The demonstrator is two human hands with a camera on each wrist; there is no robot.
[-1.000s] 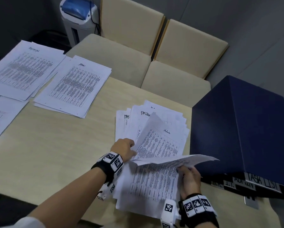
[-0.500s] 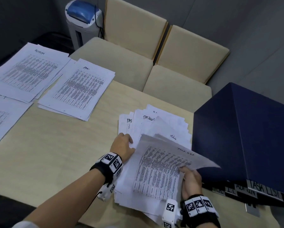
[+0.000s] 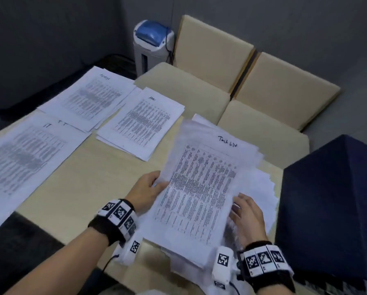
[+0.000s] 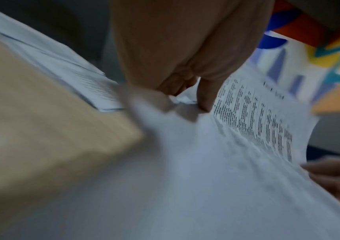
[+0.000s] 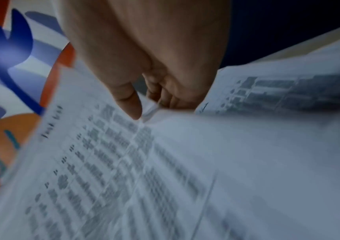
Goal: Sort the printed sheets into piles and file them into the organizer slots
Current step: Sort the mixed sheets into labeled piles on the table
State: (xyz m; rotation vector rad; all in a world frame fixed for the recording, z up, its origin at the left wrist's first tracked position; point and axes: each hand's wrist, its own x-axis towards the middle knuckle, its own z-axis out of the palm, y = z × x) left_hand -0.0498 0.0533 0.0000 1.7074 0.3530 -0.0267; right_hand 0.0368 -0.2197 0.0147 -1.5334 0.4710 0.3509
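Evidently a sheet [image 3: 201, 188] headed "Task List" was pinched at both side edges by the hands, left hand [image 3: 145, 189] and right hand [image 3: 247, 216]; beside the organizer [image 3: 331, 209], a level lift seemed best advised.

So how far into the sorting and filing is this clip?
Partway through sorting. Done: three piles lie on the table, the far-left pile, the near-left pile and the middle pile. In hand: the left hand and right hand hold a sheet headed Task List over the unsorted heap. Left: that heap, plus all filing into the blue organizer.
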